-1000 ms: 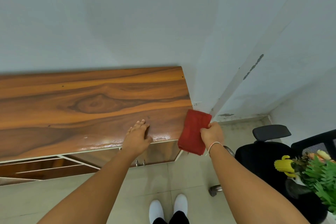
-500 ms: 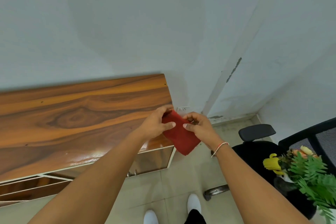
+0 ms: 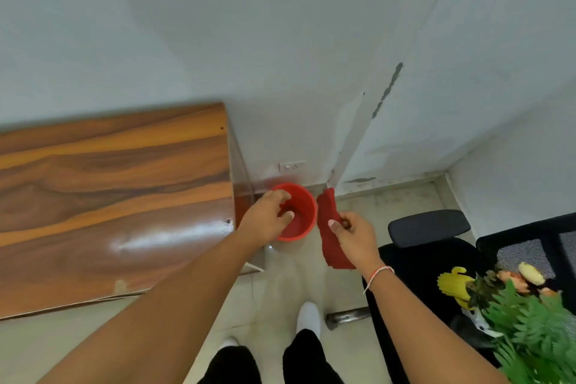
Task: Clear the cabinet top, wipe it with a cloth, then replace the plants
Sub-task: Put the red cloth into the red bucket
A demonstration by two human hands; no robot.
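The cabinet top (image 3: 109, 196) is seen at the left, set against the wall (image 3: 280, 40) behind it. A bucket (image 3: 304, 215) stands on the floor (image 3: 389, 206) just beside the cabinet's right end, below a wall socket (image 3: 292, 166). The left hand (image 3: 268, 221) is held over the bucket; the right hand (image 3: 353, 237), to its right, holds a cloth (image 3: 330, 227). Plants (image 3: 514, 305) are placed on an office chair (image 3: 430, 256) at the far right.

Glossy wood-grain cabinet top (image 3: 112, 196), glare along its near edge. Soft, matt red cloth (image 3: 330, 227). Smooth red plastic bucket (image 3: 307, 212). Matt painted wall (image 3: 280, 40), flaking in patches.
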